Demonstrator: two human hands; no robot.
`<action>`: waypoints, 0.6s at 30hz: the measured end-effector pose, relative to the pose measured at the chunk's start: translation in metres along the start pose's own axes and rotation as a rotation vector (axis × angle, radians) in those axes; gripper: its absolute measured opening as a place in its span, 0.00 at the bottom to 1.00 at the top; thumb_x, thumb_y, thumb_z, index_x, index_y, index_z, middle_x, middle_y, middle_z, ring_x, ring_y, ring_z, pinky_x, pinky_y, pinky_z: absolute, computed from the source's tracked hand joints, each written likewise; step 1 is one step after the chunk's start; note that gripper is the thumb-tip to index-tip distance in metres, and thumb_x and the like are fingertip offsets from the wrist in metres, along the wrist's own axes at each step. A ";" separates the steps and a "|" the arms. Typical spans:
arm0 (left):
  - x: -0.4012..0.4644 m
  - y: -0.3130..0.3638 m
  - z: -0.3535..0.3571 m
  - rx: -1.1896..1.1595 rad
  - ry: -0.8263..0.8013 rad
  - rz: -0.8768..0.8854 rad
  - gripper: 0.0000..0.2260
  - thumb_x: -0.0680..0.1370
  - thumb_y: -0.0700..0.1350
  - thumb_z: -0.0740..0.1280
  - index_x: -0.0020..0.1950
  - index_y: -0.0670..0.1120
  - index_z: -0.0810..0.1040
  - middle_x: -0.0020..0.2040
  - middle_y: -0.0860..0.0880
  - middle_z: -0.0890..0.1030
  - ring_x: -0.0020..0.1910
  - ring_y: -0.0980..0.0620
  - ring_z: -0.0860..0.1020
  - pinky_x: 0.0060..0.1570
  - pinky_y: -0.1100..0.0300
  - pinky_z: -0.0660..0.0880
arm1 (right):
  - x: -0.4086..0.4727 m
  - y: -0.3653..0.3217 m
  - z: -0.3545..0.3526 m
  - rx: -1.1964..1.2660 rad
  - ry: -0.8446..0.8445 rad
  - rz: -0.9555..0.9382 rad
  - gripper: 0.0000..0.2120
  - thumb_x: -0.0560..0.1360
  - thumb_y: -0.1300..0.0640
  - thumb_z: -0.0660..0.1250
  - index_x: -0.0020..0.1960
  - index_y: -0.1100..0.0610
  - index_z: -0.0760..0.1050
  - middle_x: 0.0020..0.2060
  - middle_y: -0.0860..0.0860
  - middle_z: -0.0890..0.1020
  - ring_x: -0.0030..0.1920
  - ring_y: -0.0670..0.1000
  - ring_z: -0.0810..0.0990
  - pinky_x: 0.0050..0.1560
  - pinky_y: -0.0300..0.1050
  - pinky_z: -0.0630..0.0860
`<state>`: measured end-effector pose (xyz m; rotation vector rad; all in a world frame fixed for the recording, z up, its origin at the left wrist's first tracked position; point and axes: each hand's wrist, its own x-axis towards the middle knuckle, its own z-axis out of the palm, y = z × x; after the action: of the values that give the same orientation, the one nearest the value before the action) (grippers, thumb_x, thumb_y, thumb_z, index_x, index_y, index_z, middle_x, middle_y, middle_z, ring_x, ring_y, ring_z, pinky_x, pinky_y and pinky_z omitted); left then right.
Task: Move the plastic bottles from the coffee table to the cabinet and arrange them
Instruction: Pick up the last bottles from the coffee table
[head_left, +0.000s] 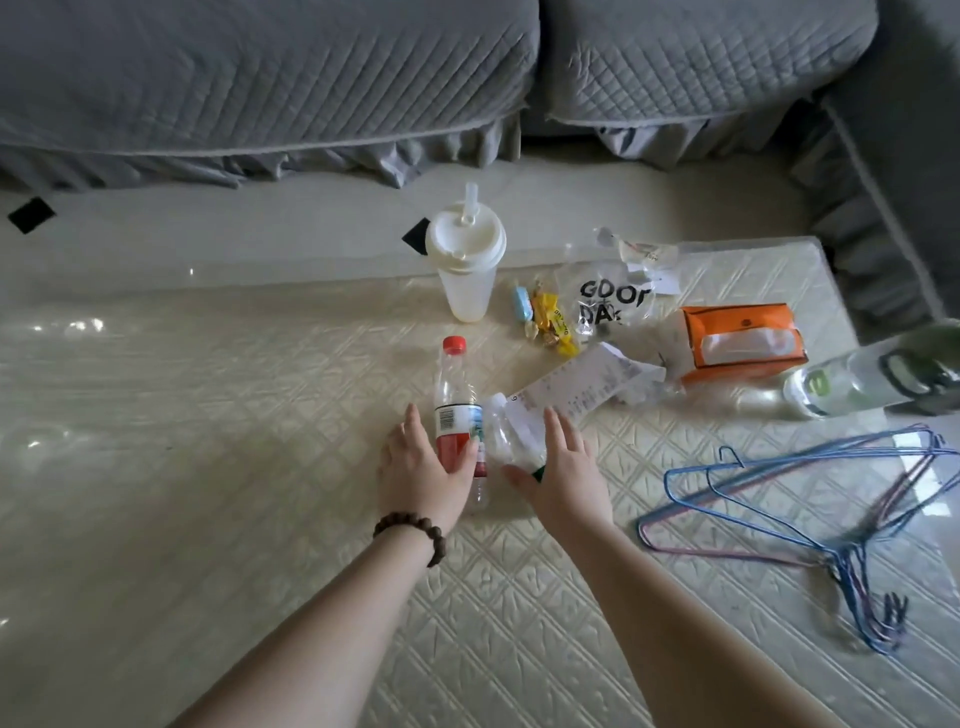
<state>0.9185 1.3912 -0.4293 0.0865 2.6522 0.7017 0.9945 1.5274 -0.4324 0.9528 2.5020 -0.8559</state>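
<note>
My left hand (423, 467) cups the red-capped bottle (457, 410), fingers spread, not yet clamped; my right hand (563, 467) lies open on the crumpled clear bottle (506, 436) (green cap nearest me); both stand just beside each other on the coffee table (208, 441), long axes pointing away from me.

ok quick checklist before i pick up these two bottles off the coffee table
1. Left hand around the red-capped bottle: not ok, fingers open, only resting against its side.
2. Right hand on the crumpled clear bottle: not ok, palm beside it, nothing closed.
3. Red cap on tight: cannot tell; the cap is in place.
4. Receipt clear of the crumpled bottle: not ok, its end lies against the bottle and could lift with it.
5. Lift path clear: ok, the cup with straw and hangers stand apart from both bottles.
6. Third bottle at the right edge: not ok, still lying on the table.
</note>
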 end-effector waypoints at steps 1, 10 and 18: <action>0.007 -0.001 0.006 -0.009 -0.002 -0.014 0.39 0.73 0.63 0.64 0.76 0.46 0.52 0.70 0.42 0.66 0.67 0.42 0.67 0.64 0.47 0.67 | 0.007 0.001 0.005 -0.029 -0.013 0.032 0.41 0.74 0.41 0.65 0.77 0.53 0.47 0.76 0.50 0.57 0.74 0.53 0.56 0.65 0.51 0.69; 0.046 0.008 0.036 -0.119 -0.055 -0.139 0.45 0.67 0.67 0.69 0.72 0.41 0.59 0.65 0.39 0.69 0.63 0.40 0.69 0.60 0.48 0.69 | 0.022 0.010 0.012 0.006 0.035 0.150 0.30 0.70 0.43 0.71 0.66 0.57 0.67 0.61 0.54 0.73 0.63 0.56 0.70 0.53 0.50 0.73; 0.069 0.012 0.031 -0.062 -0.229 -0.248 0.33 0.67 0.65 0.70 0.60 0.42 0.72 0.57 0.45 0.78 0.55 0.44 0.77 0.50 0.54 0.72 | 0.010 0.017 -0.012 0.155 0.140 0.166 0.36 0.67 0.39 0.72 0.68 0.55 0.67 0.60 0.52 0.74 0.59 0.55 0.74 0.52 0.50 0.75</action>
<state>0.8663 1.4274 -0.4731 -0.1664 2.3679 0.6484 0.9978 1.5503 -0.4350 1.2934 2.4543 -0.9700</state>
